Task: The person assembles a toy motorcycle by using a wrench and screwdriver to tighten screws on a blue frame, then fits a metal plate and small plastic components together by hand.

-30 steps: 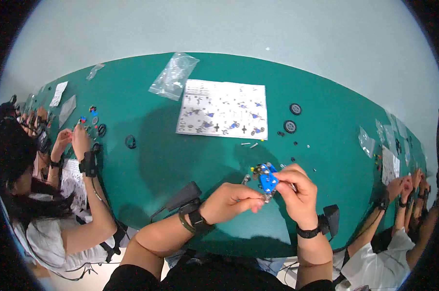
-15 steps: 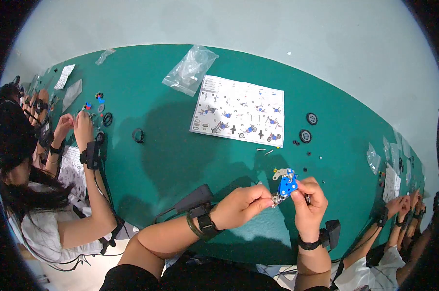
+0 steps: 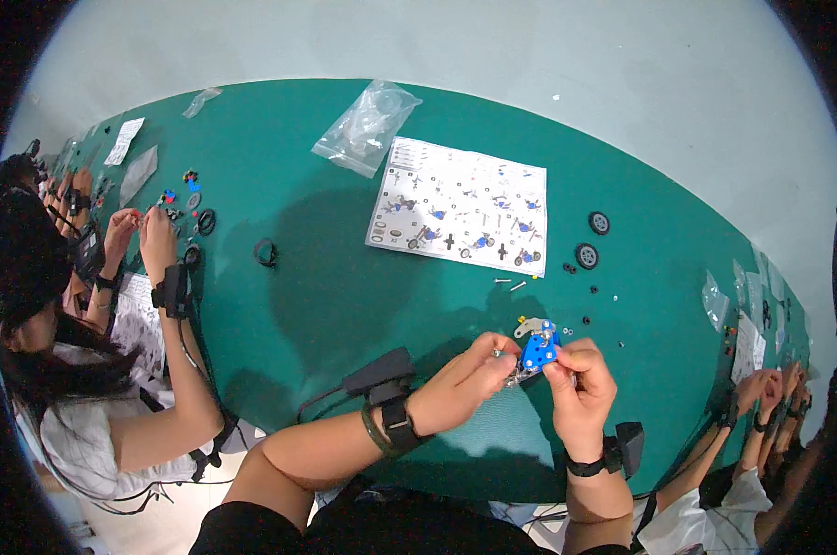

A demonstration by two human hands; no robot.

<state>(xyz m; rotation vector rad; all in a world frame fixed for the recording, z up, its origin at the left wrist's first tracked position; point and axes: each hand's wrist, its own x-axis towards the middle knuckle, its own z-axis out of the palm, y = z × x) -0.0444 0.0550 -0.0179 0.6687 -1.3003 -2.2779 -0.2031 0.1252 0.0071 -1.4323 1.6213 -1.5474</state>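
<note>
A partly built toy model with a blue plate (image 3: 538, 353), silver screws and a grey metal strip (image 3: 529, 327) is held up over the table. My right hand (image 3: 585, 384) pinches the blue plate at its right edge between thumb and fingers. At the model's left side my left hand (image 3: 465, 381) is closed in a pinch. A small silver tip shows at its fingertips, but the fingers hide what it belongs to. Silver metal parts hang just below those fingertips. Beyond the hands lies a printed instruction sheet (image 3: 460, 205) with pictures of assembly steps.
Two black wheels (image 3: 587, 256) lie right of the sheet, near loose screws (image 3: 517, 286) and small black parts (image 3: 569, 268). A clear plastic bag (image 3: 367, 125) and a black ring (image 3: 266, 252) are farther left. A person (image 3: 159, 305) works at the left; other people's hands (image 3: 761, 388) are at right.
My left hand's fingertips have shifted up along the model's left side. The model and my right hand have moved slightly left, and the view has shifted a little.
</note>
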